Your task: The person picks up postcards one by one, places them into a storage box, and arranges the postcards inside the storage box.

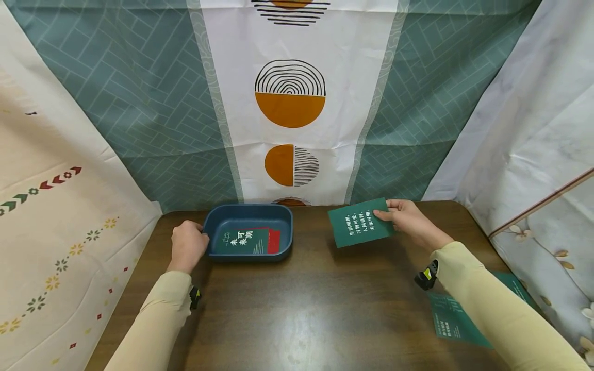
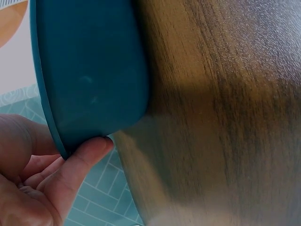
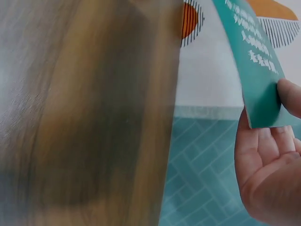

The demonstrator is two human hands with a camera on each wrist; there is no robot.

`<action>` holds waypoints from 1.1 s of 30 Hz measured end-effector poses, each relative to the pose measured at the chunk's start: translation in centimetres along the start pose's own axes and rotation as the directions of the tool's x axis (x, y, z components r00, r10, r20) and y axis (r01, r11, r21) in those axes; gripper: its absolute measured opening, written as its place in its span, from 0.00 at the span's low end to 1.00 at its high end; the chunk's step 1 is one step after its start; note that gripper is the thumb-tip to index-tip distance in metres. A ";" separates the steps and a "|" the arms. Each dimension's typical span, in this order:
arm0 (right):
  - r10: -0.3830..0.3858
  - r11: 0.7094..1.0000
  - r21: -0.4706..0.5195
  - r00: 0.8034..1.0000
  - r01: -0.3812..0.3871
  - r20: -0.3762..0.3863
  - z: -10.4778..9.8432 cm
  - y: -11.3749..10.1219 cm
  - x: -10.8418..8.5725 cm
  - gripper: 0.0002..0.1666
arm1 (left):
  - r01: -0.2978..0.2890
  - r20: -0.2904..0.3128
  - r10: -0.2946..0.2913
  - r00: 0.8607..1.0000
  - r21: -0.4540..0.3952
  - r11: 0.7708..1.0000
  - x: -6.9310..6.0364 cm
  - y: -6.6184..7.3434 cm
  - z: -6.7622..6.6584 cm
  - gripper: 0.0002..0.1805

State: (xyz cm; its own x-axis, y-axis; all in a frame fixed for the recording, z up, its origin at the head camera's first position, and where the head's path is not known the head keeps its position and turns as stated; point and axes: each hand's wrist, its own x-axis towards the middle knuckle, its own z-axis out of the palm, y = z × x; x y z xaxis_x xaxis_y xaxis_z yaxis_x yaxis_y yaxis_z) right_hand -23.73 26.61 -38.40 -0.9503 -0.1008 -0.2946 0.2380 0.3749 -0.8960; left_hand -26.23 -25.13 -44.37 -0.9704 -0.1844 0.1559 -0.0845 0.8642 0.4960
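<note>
My left hand (image 1: 188,244) pinches the left rim of a dark blue plastic tray (image 1: 289,232); the left wrist view shows the thumb on the outer wall and the fingers behind the rim. Inside the tray lies a green card (image 1: 236,242) with white characters, over a red card (image 1: 275,241). To the right, my right hand (image 1: 410,220) holds another green card (image 1: 357,224) printed with white lines of writing, tilted above the table. Its thumb is on the printed face and the fingers are behind, as the right wrist view shows. Tray and held card are apart.
More green cards (image 1: 452,322) lie at the table's right side, partly hidden under the right forearm. The brown wooden table (image 1: 297,304) ends at a patterned cloth (image 1: 297,175) behind. Further cloths hang at the left (image 1: 55,216) and right.
</note>
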 end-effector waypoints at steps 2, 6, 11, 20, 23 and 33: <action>0.001 1.000 0.014 1.000 -0.001 0.001 0.4 -0.6 0.1 0.27 | -0.004 -0.004 0.004 1.000 0.001 1.000 0.0 0.0 0.0 0.14; -0.007 1.000 0.025 1.000 0.008 -0.017 1.2 -1.2 0.8 0.28 | -0.009 -0.010 0.009 1.000 0.007 1.000 -0.1 0.1 0.0 0.13; -0.035 0.996 0.077 0.998 0.038 -0.043 2.7 -2.3 1.7 0.26 | -0.012 -0.007 0.012 1.000 0.002 1.000 -0.3 0.0 -0.1 0.13; -0.079 0.988 0.132 0.996 0.082 -0.032 5.6 -5.1 2.4 0.25 | 0.000 -0.001 0.000 1.000 -0.006 1.000 -0.3 0.1 -0.1 0.15; -0.097 0.984 0.150 0.995 0.099 -0.018 6.5 -5.6 2.7 0.24 | 0.002 -0.004 -0.002 1.000 -0.008 1.000 -0.2 0.1 0.0 0.15; -0.129 0.976 0.178 0.991 0.123 0.024 8.9 -7.1 3.4 0.21 | -0.004 -0.011 0.004 1.000 0.002 1.000 -0.3 0.0 0.0 0.14</action>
State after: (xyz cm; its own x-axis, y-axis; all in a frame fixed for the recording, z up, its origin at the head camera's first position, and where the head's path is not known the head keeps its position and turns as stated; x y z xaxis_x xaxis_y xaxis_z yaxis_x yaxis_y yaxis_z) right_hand -26.81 15.39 -36.01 -0.9679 -0.1708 -0.1845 0.1516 0.1892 -0.9702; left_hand -25.95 -25.07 -44.47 -0.9682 -0.1862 0.1668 -0.0815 0.8660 0.4934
